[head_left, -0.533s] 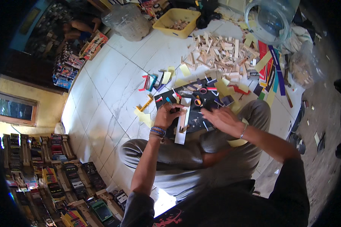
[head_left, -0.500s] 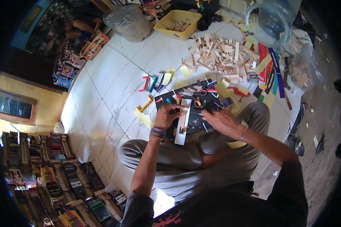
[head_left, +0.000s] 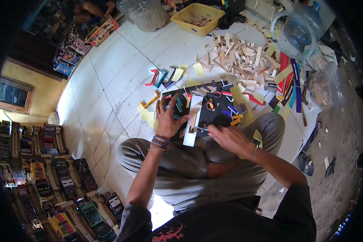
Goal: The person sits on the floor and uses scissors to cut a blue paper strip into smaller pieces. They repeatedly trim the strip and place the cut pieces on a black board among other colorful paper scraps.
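Note:
A long white strip (head_left: pixel 188 139) lies lengthwise over a black board (head_left: pixel 205 113) in front of my crossed legs. On the strip rests a narrow pale wooden piece (head_left: pixel 193 119). My left hand (head_left: pixel 169 117) is beside the strip with its fingers spread, the thumb reaching the wooden piece's edge. Closed round a thin light-coloured tool (head_left: pixel 202 129), my right hand (head_left: pixel 231 140) brings its tip to the lower end of the wooden piece. The tool's kind is too small to tell. Tape rolls (head_left: pixel 210 105) and small coloured strips (head_left: pixel 234 120) lie on the board.
A heap of wooden pieces (head_left: pixel 242 56) covers the floor beyond the board, with a yellow basin (head_left: pixel 174 18) behind it. Coloured strips (head_left: pixel 297 86) lie at the right. Rows of toy trucks (head_left: pixel 64 177) stand at lower left. Another person (head_left: pixel 93 9) sits at far upper left.
My left hand has gone from pinching near the wooden piece's upper end to spread fingers beside it. My right hand has moved left and down, bringing the tool's tip to the strip.

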`<state>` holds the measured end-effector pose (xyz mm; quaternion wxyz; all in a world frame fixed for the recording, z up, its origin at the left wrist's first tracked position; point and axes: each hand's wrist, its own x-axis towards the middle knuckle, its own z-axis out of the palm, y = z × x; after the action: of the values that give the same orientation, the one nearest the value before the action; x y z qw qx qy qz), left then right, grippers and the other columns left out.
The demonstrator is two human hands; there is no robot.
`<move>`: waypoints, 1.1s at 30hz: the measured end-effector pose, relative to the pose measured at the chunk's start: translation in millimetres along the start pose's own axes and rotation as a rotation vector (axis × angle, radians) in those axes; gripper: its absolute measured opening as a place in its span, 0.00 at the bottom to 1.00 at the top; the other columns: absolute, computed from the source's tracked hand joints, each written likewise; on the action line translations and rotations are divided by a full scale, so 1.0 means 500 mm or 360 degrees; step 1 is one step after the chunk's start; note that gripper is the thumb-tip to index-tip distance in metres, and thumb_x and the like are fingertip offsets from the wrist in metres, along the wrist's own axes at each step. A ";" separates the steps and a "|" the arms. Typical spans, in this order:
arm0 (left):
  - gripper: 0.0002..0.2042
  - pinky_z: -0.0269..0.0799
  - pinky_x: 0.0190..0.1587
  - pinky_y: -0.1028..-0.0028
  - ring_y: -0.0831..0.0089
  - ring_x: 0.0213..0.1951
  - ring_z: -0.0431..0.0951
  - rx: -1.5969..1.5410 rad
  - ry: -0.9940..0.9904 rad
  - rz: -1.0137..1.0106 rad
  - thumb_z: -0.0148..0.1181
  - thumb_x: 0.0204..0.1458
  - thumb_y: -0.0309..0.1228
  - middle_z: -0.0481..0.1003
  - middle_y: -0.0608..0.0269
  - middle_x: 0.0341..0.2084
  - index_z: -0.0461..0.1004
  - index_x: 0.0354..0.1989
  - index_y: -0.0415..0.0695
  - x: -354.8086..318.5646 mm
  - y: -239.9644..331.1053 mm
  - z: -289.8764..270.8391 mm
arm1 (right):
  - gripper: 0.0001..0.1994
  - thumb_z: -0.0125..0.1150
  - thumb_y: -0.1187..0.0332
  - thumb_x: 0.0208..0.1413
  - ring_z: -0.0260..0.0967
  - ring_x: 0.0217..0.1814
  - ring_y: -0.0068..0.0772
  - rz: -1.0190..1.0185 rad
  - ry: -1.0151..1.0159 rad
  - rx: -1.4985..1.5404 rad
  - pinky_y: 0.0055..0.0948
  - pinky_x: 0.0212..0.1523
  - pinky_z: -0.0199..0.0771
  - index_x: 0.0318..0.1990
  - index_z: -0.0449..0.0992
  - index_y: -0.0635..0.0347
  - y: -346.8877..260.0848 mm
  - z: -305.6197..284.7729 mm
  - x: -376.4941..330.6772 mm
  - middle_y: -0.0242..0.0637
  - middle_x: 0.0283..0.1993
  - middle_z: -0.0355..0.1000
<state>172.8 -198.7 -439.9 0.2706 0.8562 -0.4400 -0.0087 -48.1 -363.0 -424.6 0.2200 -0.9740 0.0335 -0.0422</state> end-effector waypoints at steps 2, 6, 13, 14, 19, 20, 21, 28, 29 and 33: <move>0.56 0.44 0.70 0.45 0.33 0.70 0.44 0.0009 -0.0092 -0.0162 0.75 0.36 0.57 0.49 0.26 0.66 0.49 0.73 0.52 -0.024 -0.006 0.008 | 0.10 0.56 0.60 0.63 0.74 0.25 0.47 -0.0004 0.0003 0.0017 0.43 0.24 0.73 0.48 0.68 0.51 -0.005 0.004 -0.005 0.42 0.27 0.73; 0.64 0.42 0.70 0.45 0.29 0.70 0.40 -0.0106 -0.0260 -0.0295 0.76 0.34 0.58 0.42 0.19 0.67 0.38 0.75 0.48 -0.053 -0.018 0.026 | 0.09 0.55 0.61 0.63 0.74 0.23 0.46 -0.0037 0.0057 0.0092 0.43 0.22 0.74 0.45 0.69 0.52 -0.007 0.017 -0.015 0.41 0.23 0.72; 0.59 0.58 0.66 0.56 0.42 0.68 0.53 -0.0275 -0.0175 -0.0249 0.78 0.37 0.48 0.52 0.33 0.66 0.43 0.74 0.42 -0.060 -0.012 0.032 | 0.10 0.59 0.61 0.61 0.72 0.20 0.41 -0.0068 0.0216 0.0096 0.37 0.19 0.73 0.47 0.72 0.49 0.000 0.048 -0.021 0.37 0.23 0.70; 0.59 0.58 0.66 0.55 0.40 0.67 0.55 -0.0313 -0.0192 -0.0290 0.79 0.37 0.48 0.50 0.31 0.65 0.43 0.74 0.42 -0.059 -0.010 0.030 | 0.10 0.59 0.61 0.60 0.72 0.20 0.40 -0.0066 0.0224 0.0105 0.37 0.19 0.73 0.47 0.73 0.49 0.001 0.051 -0.021 0.37 0.23 0.70; 0.60 0.61 0.65 0.55 0.43 0.65 0.59 -0.0328 -0.0257 -0.0406 0.80 0.35 0.47 0.49 0.31 0.65 0.44 0.74 0.43 -0.053 0.001 0.024 | 0.19 0.56 0.67 0.57 0.75 0.24 0.39 -0.0083 0.0025 0.0115 0.36 0.22 0.75 0.58 0.74 0.53 0.011 0.048 -0.021 0.40 0.27 0.72; 0.60 0.61 0.64 0.56 0.44 0.64 0.59 -0.0337 -0.0265 -0.0410 0.80 0.35 0.47 0.49 0.32 0.65 0.44 0.74 0.43 -0.052 0.002 0.024 | 0.20 0.55 0.67 0.57 0.75 0.24 0.39 -0.0071 -0.0002 0.0155 0.36 0.22 0.75 0.58 0.73 0.53 0.013 0.046 -0.020 0.40 0.27 0.72; 0.61 0.62 0.64 0.56 0.44 0.64 0.60 -0.0347 -0.0270 -0.0413 0.80 0.35 0.47 0.49 0.32 0.65 0.43 0.74 0.43 -0.052 0.002 0.023 | 0.20 0.55 0.68 0.57 0.75 0.24 0.39 -0.0066 -0.0025 0.0189 0.36 0.22 0.75 0.59 0.73 0.53 0.014 0.044 -0.020 0.40 0.27 0.72; 0.61 0.64 0.63 0.57 0.45 0.63 0.61 -0.0390 -0.0317 -0.0488 0.80 0.34 0.47 0.48 0.34 0.65 0.43 0.75 0.46 -0.052 0.001 0.022 | 0.22 0.53 0.69 0.58 0.76 0.25 0.41 -0.0028 -0.0138 0.0298 0.36 0.24 0.76 0.62 0.69 0.52 0.013 0.035 -0.019 0.42 0.31 0.73; 0.61 0.64 0.63 0.57 0.45 0.63 0.61 -0.0378 -0.0322 -0.0476 0.80 0.34 0.47 0.48 0.34 0.65 0.43 0.75 0.47 -0.053 0.001 0.022 | 0.22 0.52 0.69 0.58 0.76 0.25 0.41 -0.0032 -0.0156 0.0292 0.37 0.24 0.77 0.62 0.69 0.51 0.013 0.034 -0.018 0.42 0.31 0.73; 0.61 0.65 0.62 0.57 0.45 0.64 0.61 -0.0368 -0.0332 -0.0478 0.80 0.34 0.47 0.48 0.35 0.65 0.43 0.75 0.47 -0.052 0.003 0.020 | 0.21 0.51 0.69 0.59 0.77 0.26 0.41 -0.0033 -0.0171 0.0278 0.37 0.25 0.78 0.61 0.69 0.52 0.010 0.026 -0.014 0.43 0.32 0.74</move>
<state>153.2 -184.4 -453.3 0.3159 0.8698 -0.3291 -0.1878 -53.9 -361.5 -438.8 0.3052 -0.9523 0.0076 0.0050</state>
